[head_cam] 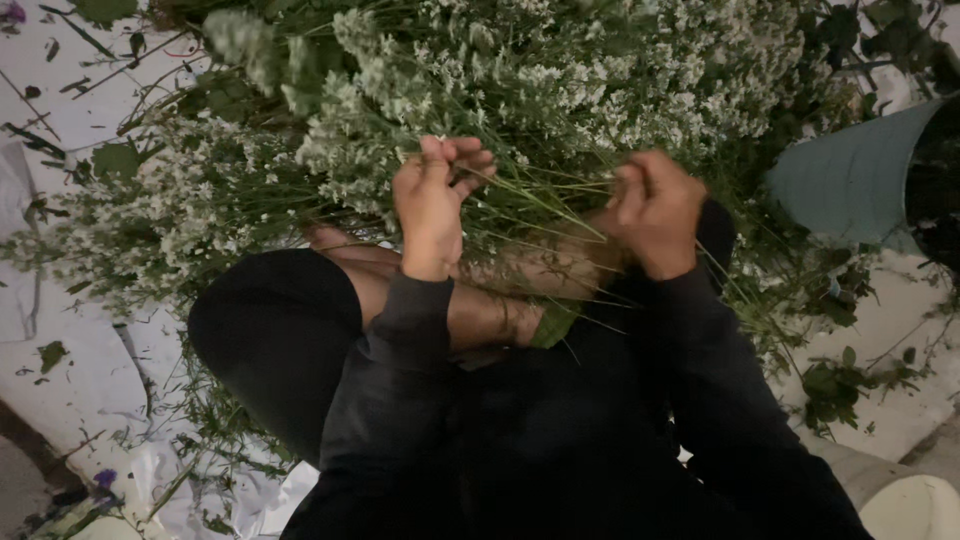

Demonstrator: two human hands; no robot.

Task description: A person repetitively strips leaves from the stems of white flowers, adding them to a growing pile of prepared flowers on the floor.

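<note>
Dark sleeves [560, 420] nearest; both hands [432, 205] [655, 210] pinch thin green stems [540, 195]; littered white floor sheet [70, 370].

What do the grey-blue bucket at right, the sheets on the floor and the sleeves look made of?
The bucket looks like painted or galvanised metal: smooth, dull grey-blue wall with a faint sheen, though plastic is possible. The white floor sheets look like paper or thin plastic wrap: creased, crumpled edges. The dark sleeves look like soft matte knit fabric, with a ribbed cuff at the left hand.
</note>
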